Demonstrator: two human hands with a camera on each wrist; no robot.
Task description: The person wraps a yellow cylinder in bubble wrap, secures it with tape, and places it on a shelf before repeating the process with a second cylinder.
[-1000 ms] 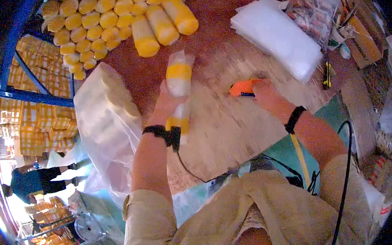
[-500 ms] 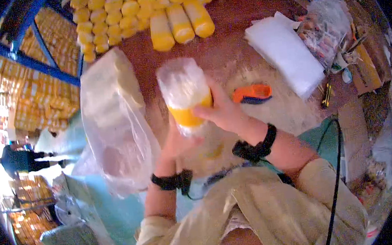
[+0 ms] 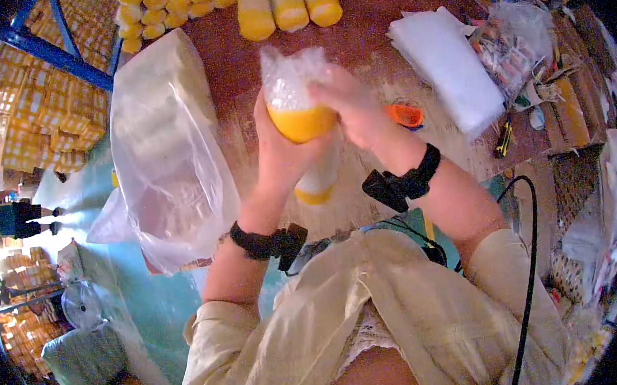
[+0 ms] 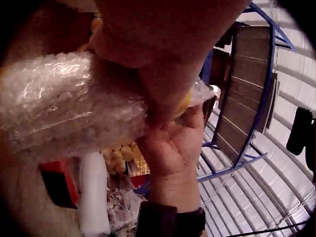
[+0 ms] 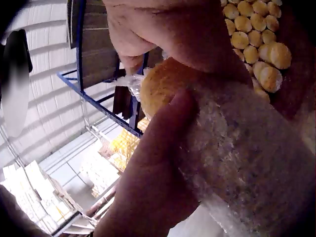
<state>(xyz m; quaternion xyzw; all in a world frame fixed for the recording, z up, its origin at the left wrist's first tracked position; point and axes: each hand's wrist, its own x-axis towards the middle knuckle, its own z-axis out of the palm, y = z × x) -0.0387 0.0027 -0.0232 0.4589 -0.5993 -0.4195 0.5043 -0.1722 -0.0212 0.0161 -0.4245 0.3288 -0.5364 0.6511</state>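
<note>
A bubble-wrapped cylinder [image 3: 302,123] with yellow bands stands tilted over the table, its loose clear end facing away from me. My left hand [image 3: 281,151] grips it around the body from the left. On the far end, my right hand [image 3: 356,108] curls its fingers over the gathered bubble wrap. In the right wrist view the thumb of the left hand [image 5: 158,163] lies along the cylinder near its yellow end. An orange tool [image 3: 406,116], perhaps a tape dispenser, lies on the table right of the hands.
Three wrapped cylinders [image 3: 288,3] lie before a stack of similar ones at the back. A clear plastic bag [image 3: 172,138] stands on the left. White sheets [image 3: 448,70], a bag of scraps [image 3: 516,46] and a yellow-black cutter [image 3: 503,139] lie right. A black cable [image 3: 532,268] hangs by my right arm.
The right hand earlier held the orange tool, laid it on the table and moved to the wrapped cylinder. Since then its fingers have shifted onto the cylinder's loose bubble-wrap end.
</note>
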